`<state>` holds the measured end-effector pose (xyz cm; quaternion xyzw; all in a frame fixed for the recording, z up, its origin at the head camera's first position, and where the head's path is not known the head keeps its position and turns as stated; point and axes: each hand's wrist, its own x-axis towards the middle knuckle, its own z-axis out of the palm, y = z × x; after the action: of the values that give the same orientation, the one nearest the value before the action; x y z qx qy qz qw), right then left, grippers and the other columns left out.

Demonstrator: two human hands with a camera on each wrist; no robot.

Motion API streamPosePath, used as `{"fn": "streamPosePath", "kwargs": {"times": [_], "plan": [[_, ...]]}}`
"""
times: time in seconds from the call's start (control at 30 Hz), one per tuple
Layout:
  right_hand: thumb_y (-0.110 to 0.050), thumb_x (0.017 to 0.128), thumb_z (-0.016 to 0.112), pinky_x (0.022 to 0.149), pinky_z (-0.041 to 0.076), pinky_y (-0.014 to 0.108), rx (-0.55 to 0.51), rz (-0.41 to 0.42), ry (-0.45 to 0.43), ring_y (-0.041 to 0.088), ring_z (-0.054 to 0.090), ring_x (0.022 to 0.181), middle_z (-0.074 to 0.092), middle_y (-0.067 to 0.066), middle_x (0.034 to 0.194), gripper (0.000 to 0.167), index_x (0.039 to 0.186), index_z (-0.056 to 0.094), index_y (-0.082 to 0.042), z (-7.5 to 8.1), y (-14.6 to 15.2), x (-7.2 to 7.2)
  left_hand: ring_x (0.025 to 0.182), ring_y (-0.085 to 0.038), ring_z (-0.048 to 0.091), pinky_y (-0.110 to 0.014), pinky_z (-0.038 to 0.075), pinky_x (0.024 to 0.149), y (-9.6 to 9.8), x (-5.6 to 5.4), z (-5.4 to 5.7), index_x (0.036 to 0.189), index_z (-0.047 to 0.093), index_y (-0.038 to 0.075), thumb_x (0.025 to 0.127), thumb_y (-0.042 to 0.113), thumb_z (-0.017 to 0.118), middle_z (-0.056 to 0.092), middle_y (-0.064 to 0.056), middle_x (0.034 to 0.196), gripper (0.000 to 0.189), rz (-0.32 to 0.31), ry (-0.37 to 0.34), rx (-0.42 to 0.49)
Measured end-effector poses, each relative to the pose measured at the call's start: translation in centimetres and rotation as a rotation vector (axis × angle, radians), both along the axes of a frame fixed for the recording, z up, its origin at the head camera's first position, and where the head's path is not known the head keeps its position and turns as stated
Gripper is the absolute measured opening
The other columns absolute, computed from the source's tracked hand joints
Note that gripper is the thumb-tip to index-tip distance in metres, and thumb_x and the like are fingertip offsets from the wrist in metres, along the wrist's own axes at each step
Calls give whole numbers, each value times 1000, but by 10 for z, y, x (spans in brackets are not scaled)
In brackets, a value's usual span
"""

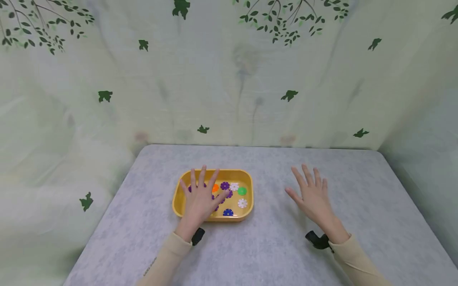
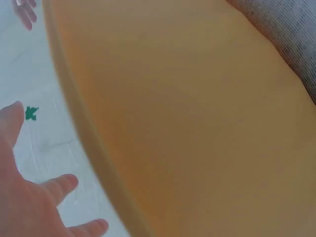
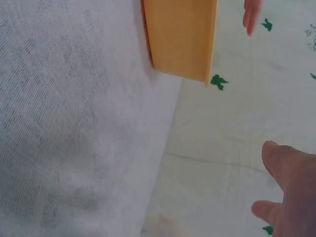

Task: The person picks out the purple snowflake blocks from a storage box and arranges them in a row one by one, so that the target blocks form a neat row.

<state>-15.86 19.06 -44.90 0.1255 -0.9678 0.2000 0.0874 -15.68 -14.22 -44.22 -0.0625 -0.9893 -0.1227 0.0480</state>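
A yellow tray (image 1: 249,174) lies on the table in the head view. In it are several small flower-shaped pieces: purple (image 1: 224,185), white (image 1: 242,203) and dark blue (image 1: 228,212), along with a round green piece (image 1: 242,191) and an orange one (image 1: 215,188). My left hand (image 1: 200,201) is spread over the tray's left half, holding nothing and hiding some pieces. The tray's side wall (image 2: 187,118) fills most of the left wrist view. To the right of the tray, my right hand (image 1: 315,200) is held over the table with fingers spread, gripping nothing.
The table (image 1: 272,246) has a mottled grey-blue cover. A pale curtain (image 1: 222,79) printed with leaves and green shapes rises behind it and along both sides. Each wrist wears a black camera, such as the one on the right wrist (image 1: 317,240).
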Motion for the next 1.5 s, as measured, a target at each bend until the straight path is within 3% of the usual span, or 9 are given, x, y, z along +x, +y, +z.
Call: {"fn": "streamPosePath", "kwargs": {"times": [0.17, 0.4, 0.53, 0.63, 0.73, 0.97, 1.07, 1.33, 1.5], "plan": [[-38, 97, 55, 104, 16, 68, -216, 158, -25, 45, 11, 140, 17, 20, 156, 69, 153, 24, -13, 1, -15, -9, 142, -40, -7, -67, -5, 106, -13, 1, 5, 154, 23, 25, 92, 64, 41, 7, -13, 159, 75, -23, 22, 157], [-25, 98, 55, 102, 38, 52, -669, 317, -197, 34, 38, 132, 34, 14, 150, 58, 149, 30, -11, 4, -52, -21, 142, -31, 16, -60, 15, 110, -50, -2, 11, 151, 32, 19, 101, 34, 46, 22, -7, 156, 53, -103, 99, 746], [-22, 100, 53, 100, 41, 51, -876, 364, -369, 37, 44, 127, 38, 18, 145, 52, 147, 33, -14, 5, -75, -26, 139, -24, 28, -47, 24, 112, -74, -5, 10, 148, 37, 14, 102, 30, 45, 34, -5, 151, 49, -52, 121, 974], [-23, 100, 51, 100, 40, 52, -954, 396, -485, 40, 45, 125, 39, 21, 144, 50, 147, 34, -13, 4, -92, -29, 138, -23, 29, -42, 25, 112, -89, -5, 7, 147, 38, 11, 102, 28, 45, 36, -6, 150, 49, 4, 84, 1065], [-23, 101, 50, 99, 40, 56, -981, 453, -559, 42, 47, 122, 39, 23, 143, 51, 146, 33, -9, 0, -108, -32, 138, -26, 30, -43, 23, 113, -99, -1, 8, 146, 37, 4, 103, 24, 46, 36, -11, 150, 49, 38, 34, 1109], [-24, 101, 50, 99, 39, 56, -930, 509, -717, 44, 46, 122, 36, 24, 145, 55, 148, 29, -4, 3, -140, -42, 140, -22, 24, -35, 21, 113, -122, -13, -36, 150, 31, 6, 103, 24, 44, 29, -10, 153, 52, 15, -133, 1311], [-27, 101, 48, 99, 40, 54, -907, 524, -759, 42, 48, 121, 37, 24, 144, 54, 147, 30, -5, 6, -148, -45, 141, -23, 22, -34, 21, 113, -124, -16, -47, 151, 27, 6, 103, 22, 43, 25, -11, 155, 53, -7, -199, 1383], [-23, 104, 42, 96, 45, 50, -887, 458, -917, 43, 55, 111, 42, 28, 138, 49, 145, 33, 1, -1, -165, -54, 141, -17, 20, -35, 18, 114, -120, -25, -61, 149, 34, 10, 101, 21, 48, 26, -2, 156, 51, 12, -233, 1384], [-25, 103, 43, 86, 52, 45, -826, 397, -938, 38, 63, 99, 47, 26, 134, 48, 142, 39, 2, -7, -174, -54, 143, -14, 15, -35, 12, 115, -119, -27, -64, 148, 37, 10, 101, 19, 49, 28, -2, 155, 49, 29, -208, 1389]]}}
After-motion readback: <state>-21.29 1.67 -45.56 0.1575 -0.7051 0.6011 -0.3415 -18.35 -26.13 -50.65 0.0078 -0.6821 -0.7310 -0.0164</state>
